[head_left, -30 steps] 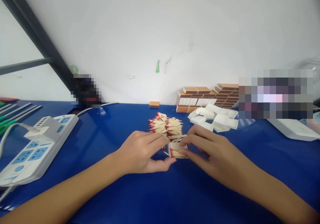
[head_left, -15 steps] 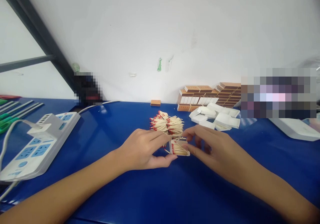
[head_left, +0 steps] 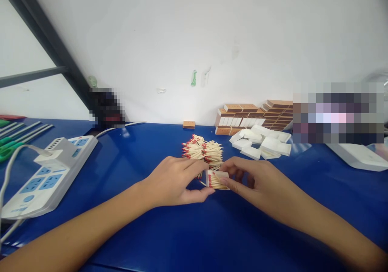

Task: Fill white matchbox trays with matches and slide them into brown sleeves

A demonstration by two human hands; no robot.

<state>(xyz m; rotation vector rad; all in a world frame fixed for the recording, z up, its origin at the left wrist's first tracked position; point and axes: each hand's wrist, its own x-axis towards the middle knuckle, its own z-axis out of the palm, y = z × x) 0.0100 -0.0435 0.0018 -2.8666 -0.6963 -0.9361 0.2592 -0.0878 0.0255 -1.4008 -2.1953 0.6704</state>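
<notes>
A small white matchbox tray [head_left: 226,175] lies on the blue table, partly filled with red-headed matches [head_left: 216,184] in a row. My left hand [head_left: 178,182] grips the tray's left end between thumb and index finger. Over the tray's right side is my right hand [head_left: 251,179], its thumb and index finger closed on a match that slants above the row. Its other fingers curl underneath and are partly hidden. Just behind the tray rises a large heap of loose matches [head_left: 212,151], with heads pointing left.
Several empty white trays [head_left: 274,144] lie jumbled behind my right hand. Stacked brown matchboxes [head_left: 236,130] stand against the wall, and a single matchbox [head_left: 188,124] is left of them. A power strip [head_left: 54,183] with a plugged-in cable and green-handled tools [head_left: 9,142] are at left.
My right hand has moved slightly down and left from the heap's edge to the tray, with a match now slanting over the row. My left hand stays in place.
</notes>
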